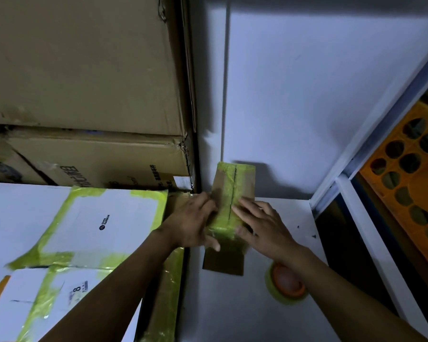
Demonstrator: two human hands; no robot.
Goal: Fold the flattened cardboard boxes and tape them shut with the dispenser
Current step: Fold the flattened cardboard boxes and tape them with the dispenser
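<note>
A small brown cardboard box (229, 193) stands on the white table (232, 304), with yellow-green tape running along its top seam and down its near face. My left hand (195, 223) presses flat on the box's left side, thumb on the near taped face. On the right side lies my right hand (262, 223), fingers spread over the tape. A roll of yellow-green tape with an orange core (286, 285) sits on the table under my right forearm, partly hidden by it.
White taped boxes (92, 223) lie at the left, beside a taped brown box edge (168, 292). Large brown cartons (84, 70) are stacked behind them. A white wall (307, 95) stands behind the table. An orange perforated crate (410, 183) fills the right.
</note>
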